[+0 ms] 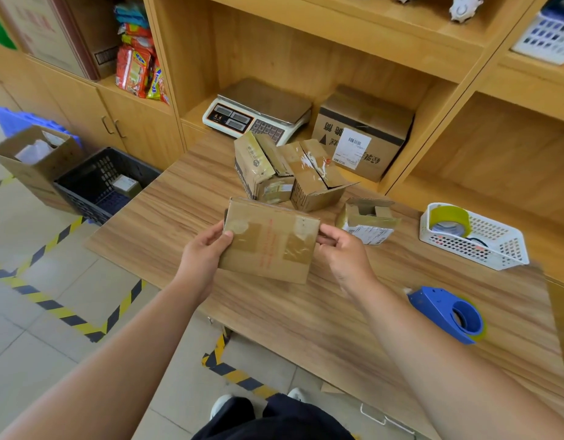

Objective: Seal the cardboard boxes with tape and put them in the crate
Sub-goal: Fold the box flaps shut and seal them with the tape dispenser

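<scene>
Cardboard, thin and flat-sided: the small box (269, 246) looks light and fairly stiff to me, though I judge its walls would dent if squeezed in the middle. The glossy tape patches on its top face look slick, so I reckon the bare edges and corners are the better places to take hold.

It hangs tilted over the near-left part of the wooden table (306, 328), between my two hands. I cannot tell whether its lower edge touches the wood.

My left hand (204, 252) grips the left end, thumb laid on the top face beside a tape patch, fingers hidden underneath. My right hand (344, 249) pinches the right end, fingers curled in close round the edge. Both hands are closed on the box, so neither is free.

The blue tape dispenser (448, 315) lies on the table to my right, well apart from the box and untouched. The dark crate (84, 192) stands on the floor left of the table, with what looks like a small parcel (126, 185) inside.
</scene>
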